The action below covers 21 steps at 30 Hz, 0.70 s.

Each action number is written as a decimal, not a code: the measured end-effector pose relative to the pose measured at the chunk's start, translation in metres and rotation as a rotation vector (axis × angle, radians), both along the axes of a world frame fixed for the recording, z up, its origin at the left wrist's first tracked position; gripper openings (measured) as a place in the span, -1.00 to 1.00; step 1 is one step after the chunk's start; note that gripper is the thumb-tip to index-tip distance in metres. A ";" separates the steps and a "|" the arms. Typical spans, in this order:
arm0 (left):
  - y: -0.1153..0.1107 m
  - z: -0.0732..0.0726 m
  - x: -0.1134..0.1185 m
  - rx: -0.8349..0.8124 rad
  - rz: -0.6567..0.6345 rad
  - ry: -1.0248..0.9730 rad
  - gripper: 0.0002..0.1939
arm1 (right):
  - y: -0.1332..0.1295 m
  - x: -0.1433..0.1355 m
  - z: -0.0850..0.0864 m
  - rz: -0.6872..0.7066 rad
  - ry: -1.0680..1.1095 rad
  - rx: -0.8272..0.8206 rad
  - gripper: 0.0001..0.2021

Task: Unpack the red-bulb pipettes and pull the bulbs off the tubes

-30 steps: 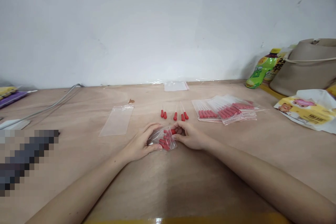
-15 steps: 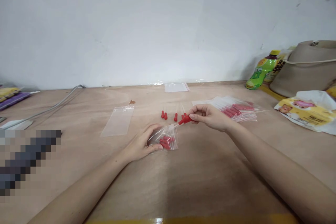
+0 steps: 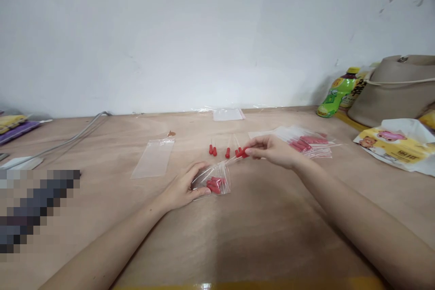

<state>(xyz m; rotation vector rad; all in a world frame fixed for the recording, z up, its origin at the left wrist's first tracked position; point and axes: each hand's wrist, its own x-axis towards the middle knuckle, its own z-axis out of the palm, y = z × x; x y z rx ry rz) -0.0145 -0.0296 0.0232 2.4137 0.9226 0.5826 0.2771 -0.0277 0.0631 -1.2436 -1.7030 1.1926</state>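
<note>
My left hand (image 3: 186, 186) curls around a small clear zip bag (image 3: 222, 173) lying on the table, fingers above and thumb below. Several red-bulbed droppers (image 3: 214, 186) show through its plastic. Just right of the bag's mouth, my right hand (image 3: 268, 149) pinches a dropper (image 3: 245, 152) by its red bulb. Its thin clear tube points left toward the bag's mouth; whether the tip is inside I cannot tell. Beyond the bag, several loose droppers (image 3: 227, 152) lie on the table, bulbs toward me; a couple sit close to the pinched bulb.
A flat clear bag (image 3: 154, 157) lies left of my left hand, and another (image 3: 229, 114) lies by the wall. Filled bags (image 3: 302, 142) are piled behind my right hand. At right stand a green bottle (image 3: 338, 93) and a beige handbag (image 3: 394, 93), near a yellow-printed wrapper (image 3: 396, 145). A cable (image 3: 78, 132) crosses the left.
The red bulb in my right hand sits slightly farther right from the bag's mouth, with more of its clear tube showing. My left hand and the bag have stayed in place.
</note>
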 end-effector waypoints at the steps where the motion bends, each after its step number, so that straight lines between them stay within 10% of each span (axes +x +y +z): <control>1: 0.000 0.000 0.000 0.003 0.005 0.003 -0.47 | 0.000 0.007 0.009 -0.034 0.007 0.004 -0.71; 6: 0.002 -0.003 -0.002 0.006 0.025 0.017 -0.45 | 0.008 0.005 0.028 -0.260 0.017 0.406 -0.81; 12: -0.001 -0.001 -0.001 -0.008 0.034 0.009 -0.45 | 0.039 -0.045 -0.022 -0.227 -0.435 0.986 -0.83; 21: -0.001 0.000 0.000 -0.018 0.026 -0.003 -0.46 | 0.046 -0.065 -0.052 -0.039 -0.765 0.935 -0.83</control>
